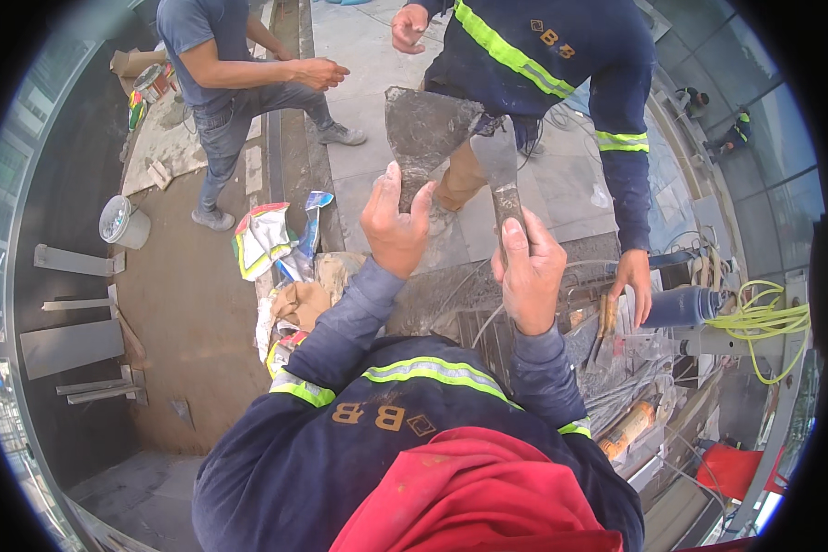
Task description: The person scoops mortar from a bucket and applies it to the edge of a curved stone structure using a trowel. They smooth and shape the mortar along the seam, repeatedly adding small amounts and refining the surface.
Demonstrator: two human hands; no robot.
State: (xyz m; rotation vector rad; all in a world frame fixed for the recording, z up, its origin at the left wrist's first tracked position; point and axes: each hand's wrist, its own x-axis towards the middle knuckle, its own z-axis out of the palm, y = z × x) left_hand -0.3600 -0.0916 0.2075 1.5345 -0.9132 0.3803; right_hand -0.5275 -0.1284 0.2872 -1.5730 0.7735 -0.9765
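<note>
At centre of view, above a dusty paved floor (pixel 377 46), two hands are raised w/ two scrapers. Left hand (pixel 394 225) has fingers closed round the handle of a wide scraper (pixel 425 129); handle hidden in the fist. Right hand (pixel 527 269) has fingers closed round the handle of a narrow scraper (pixel 497 158), thumb laid up along it. Count: 2 scrapers, 1 per hand. Wide blade: flat, trapezoid, grey metal, caked w/ dried grey residue, edge upward. Narrow blade: same grey, smeared, also pointing up; its left edge meets or overlaps the wide blade's right edge, cannot tell which lies in front. Both forearms in dark blue sleeves w/ yellow-green reflective bands. A red hood (pixel 474 497) shows at bottom of frame. Persons nearby: 2. One in a grey shirt (pixel 198 28) and jeans, upper left, bent over. One in a dark blue jacket (pixel 561 46) w/ reflective stripes, upper right, one hand down by a wood-handled tool (pixel 607 317) on a cluttered cart at right. Other items: 1 white bucket (pixel 124 221) on brown ground at left; crumpled bags (pixel 262 239) along the edge of the paving, no. unclear; grey metal strips (pixel 69 345), approx. 5, far left; 1 yellow-green cable (pixel 764 317) coiled at right; 1 orange tube (pixel 630 425) low on the cart.
</note>
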